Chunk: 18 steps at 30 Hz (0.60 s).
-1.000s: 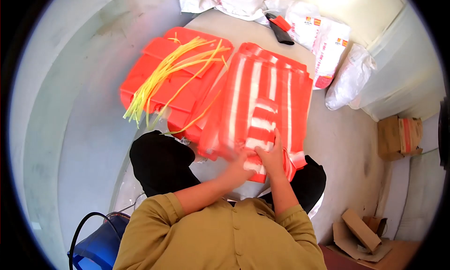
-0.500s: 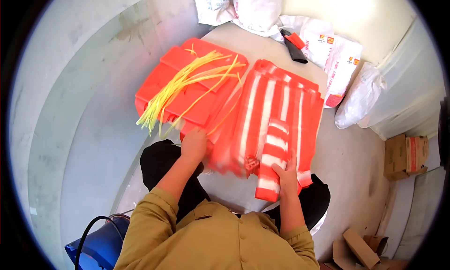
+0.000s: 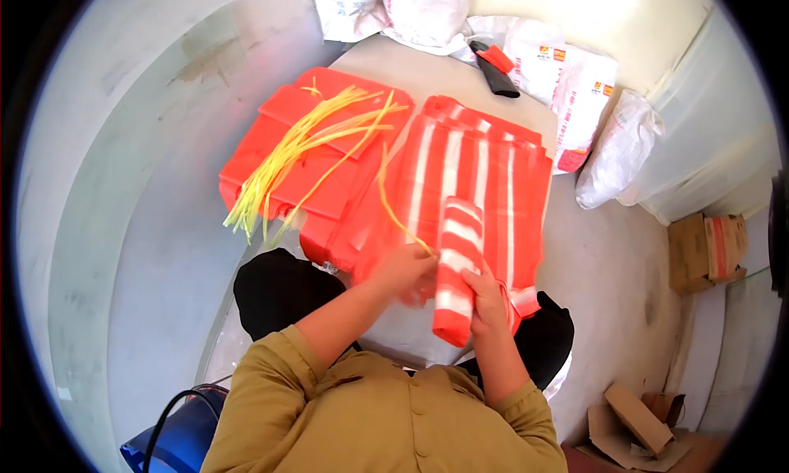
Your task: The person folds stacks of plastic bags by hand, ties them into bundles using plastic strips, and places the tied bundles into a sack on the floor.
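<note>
A rolled red-and-white striped bundle (image 3: pixel 458 263) stands out over a stack of striped red-and-white sheets (image 3: pixel 509 185). My right hand (image 3: pixel 490 302) is wrapped round the bundle's lower right side. On its left, my left hand (image 3: pixel 407 272), a little blurred, pinches the end of one yellow strand (image 3: pixel 389 206) close to the bundle. Plain red folded sheets (image 3: pixel 255 144) lie to the left, with a bunch of yellow strands (image 3: pixel 283 156) spread across them.
White printed sacks (image 3: pixel 583 95) line the far edge, with a black and red item (image 3: pixel 497 70) beside them. Cardboard boxes (image 3: pixel 699 251) are at the right, flattened cardboard (image 3: pixel 633 424) at the lower right. A blue object (image 3: pixel 177 432) with a black cable sits lower left.
My left hand has moved from the red sheets to the bundle's left side, bringing a yellow strand along. My right hand keeps hold of the striped bundle.
</note>
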Available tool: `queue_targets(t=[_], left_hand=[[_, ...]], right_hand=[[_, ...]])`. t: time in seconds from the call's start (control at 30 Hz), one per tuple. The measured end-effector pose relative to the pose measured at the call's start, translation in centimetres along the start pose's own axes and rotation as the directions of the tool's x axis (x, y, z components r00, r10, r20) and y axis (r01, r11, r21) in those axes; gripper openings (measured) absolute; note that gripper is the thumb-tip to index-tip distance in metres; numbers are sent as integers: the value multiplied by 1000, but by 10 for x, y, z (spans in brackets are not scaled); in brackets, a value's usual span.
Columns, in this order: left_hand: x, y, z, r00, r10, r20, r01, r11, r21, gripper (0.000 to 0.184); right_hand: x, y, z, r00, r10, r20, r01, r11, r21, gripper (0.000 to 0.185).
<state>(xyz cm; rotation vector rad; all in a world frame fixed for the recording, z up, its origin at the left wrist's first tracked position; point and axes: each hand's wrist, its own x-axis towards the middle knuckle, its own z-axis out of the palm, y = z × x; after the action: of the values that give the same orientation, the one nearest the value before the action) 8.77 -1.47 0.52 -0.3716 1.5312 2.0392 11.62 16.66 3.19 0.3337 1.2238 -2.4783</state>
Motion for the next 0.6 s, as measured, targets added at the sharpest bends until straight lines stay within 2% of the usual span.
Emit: queue_targets(t=[0.03,0.07,0.1,0.17,0.2,0.27,0.3,0.37,0.4,0.5,0.6], left_hand=[[11,-8,6,1000,5,-14,-4,999,53,17],[-3,11,16,997,-41,59,43,999,-28,22],[-5,18,24,995,-80,52,89,976,-200,23],[-2,25,40,985,-166,56,170,839,-517,25],[3,22,43,987,-137,81,159,831,-533,26],[19,12,46,989,-78,129,138,813,-565,29],[27,6,47,995,-49,88,83,892,-445,33],[38,-1,51,999,33,21,-29,984,-173,43],[40,-2,54,999,50,6,-48,984,-172,44],[40,1,61,997,71,-37,-76,987,-139,48],[46,-4,56,996,63,-65,-64,998,-13,52]], right_hand=[[2,3,-4,1000,-19,9,19,1000,-25,56],[3,4,-7,1000,-11,-14,10,999,-52,61],[3,1,-9,999,-38,-23,36,994,-104,63],[5,-8,-12,995,-92,-37,83,974,-209,65],[5,-15,-17,991,-108,-74,76,936,-345,70],[11,-20,-31,985,-161,-70,123,916,-381,77],[15,-21,-39,980,-186,-66,145,905,-400,81],[17,-27,-53,982,-179,-53,120,821,-558,79],[18,-30,-60,984,-171,-47,104,770,-629,78],[21,-44,-74,978,-208,-25,85,505,-859,63],[5,-81,-59,956,-287,56,126,231,-965,42]])
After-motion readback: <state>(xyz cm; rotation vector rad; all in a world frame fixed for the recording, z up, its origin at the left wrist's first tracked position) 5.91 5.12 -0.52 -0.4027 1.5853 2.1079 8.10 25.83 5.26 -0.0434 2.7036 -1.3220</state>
